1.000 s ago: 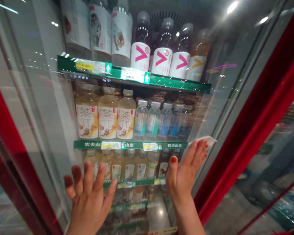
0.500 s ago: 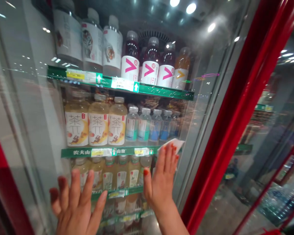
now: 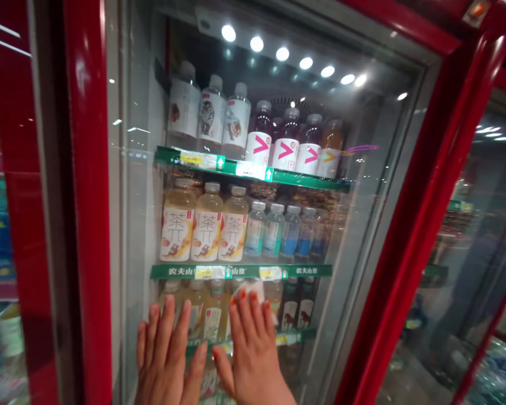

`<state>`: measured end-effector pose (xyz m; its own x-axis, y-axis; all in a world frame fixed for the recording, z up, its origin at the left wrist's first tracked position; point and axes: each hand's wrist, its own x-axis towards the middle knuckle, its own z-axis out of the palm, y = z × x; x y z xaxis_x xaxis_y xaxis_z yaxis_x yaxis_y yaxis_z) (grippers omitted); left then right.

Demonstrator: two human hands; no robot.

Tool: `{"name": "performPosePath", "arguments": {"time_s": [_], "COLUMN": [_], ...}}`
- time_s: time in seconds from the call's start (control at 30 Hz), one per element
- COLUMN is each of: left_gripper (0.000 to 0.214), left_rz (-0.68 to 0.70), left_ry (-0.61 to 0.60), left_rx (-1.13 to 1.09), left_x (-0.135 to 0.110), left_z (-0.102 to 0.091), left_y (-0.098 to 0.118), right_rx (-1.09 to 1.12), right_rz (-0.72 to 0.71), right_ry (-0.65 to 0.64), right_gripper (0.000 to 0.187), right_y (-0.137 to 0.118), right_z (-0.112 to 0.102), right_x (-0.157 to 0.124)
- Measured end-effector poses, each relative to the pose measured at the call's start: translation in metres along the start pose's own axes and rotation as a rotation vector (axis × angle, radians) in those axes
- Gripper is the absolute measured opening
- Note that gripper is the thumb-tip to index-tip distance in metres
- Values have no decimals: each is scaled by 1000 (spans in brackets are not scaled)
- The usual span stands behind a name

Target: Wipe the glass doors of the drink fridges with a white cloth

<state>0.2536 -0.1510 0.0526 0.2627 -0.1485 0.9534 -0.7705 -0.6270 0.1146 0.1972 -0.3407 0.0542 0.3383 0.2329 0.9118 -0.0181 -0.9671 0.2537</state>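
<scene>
My left hand (image 3: pixel 164 354) lies flat on the glass door (image 3: pixel 362 236) of a red-framed drinks fridge, fingers spread. My right hand (image 3: pixel 251 351) presses on the same glass close beside it, its red-painted nails over a white tissue (image 3: pixel 251 289). The tissue is pinched against the pane under those fingers. Behind the glass, both hands cover the lowest rows of bottles. Above them stand several bottles of amber tea (image 3: pixel 206 228) and several small water bottles (image 3: pixel 287 233).
Higher up stand white-labelled bottles with pink chevrons (image 3: pixel 284 146). Green shelf strips (image 3: pixel 240 271) carry price tags. Lights line the fridge top. Red door frames (image 3: pixel 88 169) stand on both sides, and store shelves show in reflections at right.
My right hand and the tissue have slid down and left across the glass, ending next to my left hand. The view has drawn back and now shows the whole door frame.
</scene>
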Motion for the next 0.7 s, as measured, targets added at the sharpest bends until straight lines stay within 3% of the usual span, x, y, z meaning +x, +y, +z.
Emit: {"name": "performPosePath", "arguments": {"time_s": [0.07,0.13,0.23,0.3,0.33,0.4,0.47,0.53,0.57,0.63,0.7], "left_gripper": [82,81,82,85,86,87,86,86,86,86,86], "left_rz": [34,41,-57,-138,-165,-177,-150,-107,-84,-56,-58], "left_ry": [-7,-37,-82,-90,-93,-88,-92,-110,-113,-110,-77], "left_rx": [-3,-33,-100,-144,-159,-173,-171,-166,-167,-176,-206], "left_x": [-6,-13,-23,-28,-31,-38,-45,-51,-53,-57,-63], "left_z": [-1,-5,-13,-16,-17,-16,-16,-17,-18,-19,-18], "left_y": [-8,-14,-15,-13,-13,-16,-25,-35,-39,-42,-39], "right_rx": [-57,-107,-97,-71,-54,-30,-46,-102,-125,-137,-82], "right_rz": [19,203,410,359,292,110,-36,4,61,177,197], "right_ry": [23,52,139,145,112,24,-13,-12,-1,26,51], "right_gripper": [92,91,83,84,85,86,85,84,85,88,90], "right_y": [-13,-1,22,12,-1,-32,-55,-58,-55,-47,-50], "right_z": [6,5,-3,-3,-1,6,12,12,11,7,8], "right_x": [-28,-24,46,87,92,68,20,-11,-11,23,76]}}
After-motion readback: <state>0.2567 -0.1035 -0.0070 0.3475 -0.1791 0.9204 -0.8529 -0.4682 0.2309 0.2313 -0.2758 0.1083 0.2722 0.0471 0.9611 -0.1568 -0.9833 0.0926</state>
